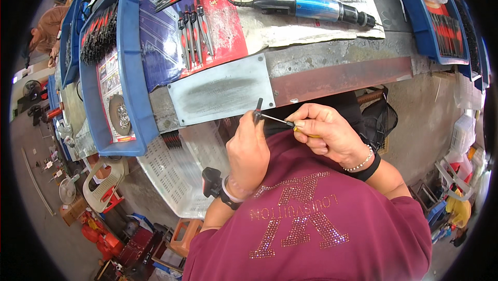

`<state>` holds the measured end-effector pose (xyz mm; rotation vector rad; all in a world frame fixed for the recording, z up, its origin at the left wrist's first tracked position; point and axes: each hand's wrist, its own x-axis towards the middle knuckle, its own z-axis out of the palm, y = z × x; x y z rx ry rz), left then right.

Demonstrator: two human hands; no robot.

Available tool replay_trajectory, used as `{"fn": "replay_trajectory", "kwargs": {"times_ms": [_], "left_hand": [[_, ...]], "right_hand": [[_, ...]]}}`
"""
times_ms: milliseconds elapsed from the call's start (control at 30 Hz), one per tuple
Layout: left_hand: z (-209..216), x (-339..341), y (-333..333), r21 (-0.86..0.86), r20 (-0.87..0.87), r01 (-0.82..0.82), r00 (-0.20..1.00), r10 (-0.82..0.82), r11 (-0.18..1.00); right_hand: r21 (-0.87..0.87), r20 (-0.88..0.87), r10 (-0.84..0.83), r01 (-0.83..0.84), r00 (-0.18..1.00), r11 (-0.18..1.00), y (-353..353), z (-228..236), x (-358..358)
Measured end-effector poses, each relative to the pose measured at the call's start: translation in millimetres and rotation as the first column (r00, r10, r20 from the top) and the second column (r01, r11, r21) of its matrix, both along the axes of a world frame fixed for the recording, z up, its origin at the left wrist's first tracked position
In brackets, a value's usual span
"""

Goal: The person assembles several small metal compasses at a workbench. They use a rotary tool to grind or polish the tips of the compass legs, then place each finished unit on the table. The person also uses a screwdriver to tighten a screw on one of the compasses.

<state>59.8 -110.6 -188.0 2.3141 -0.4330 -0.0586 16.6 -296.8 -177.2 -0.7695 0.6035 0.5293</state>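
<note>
Working below the bench edge (337, 76), both hands (248, 151) (327, 133) pinch a small tool (270, 118).

Grey metal-topped workbench (332, 55) with rust-red front edge stood over bare concrete floor (36, 177); white plastic chair (104, 182) at left.

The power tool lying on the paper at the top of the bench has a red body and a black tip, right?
Not quite: the power tool has a blue body, not red. The black tip is right, and it does lie on the paper at the top of the bench, as the head view shows.
</note>
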Motion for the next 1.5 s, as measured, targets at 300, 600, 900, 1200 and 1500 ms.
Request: {"fn": "replay_trajectory", "kwargs": {"times_ms": [300,600,900,1200,1500], "left_hand": [[5,-1,1,-0.11,-0.26,-0.032,0.966,0.002,0.993],[-3,-1,2,-0.114,-0.12,-0.028,0.993,0.014,0.993],[21,9,7,-0.121,-0.126,0.028,0.991,-0.043,0.992],[32,16,6,0.075,0.187,0.127,0.972,-0.139,0.989],[23,18,13,-0.63,-0.68,-0.406,0.7,-0.217,0.662]], "right_hand": [[-0.922,0.23,0.856,0.385,0.463,0.04,-4,19,5],[-0.719,0.482,0.41,0.082,0.774,0.69,5,3,3],[-0.881,0.471,0.628,0.304,0.619,0.362,-21,13,23],[-0.765,0.151,0.859,0.608,0.49,-0.212,-44,-1,72],[-0.679,0.577,0.525,0.012,0.625,0.734,26,-1,18]]}}
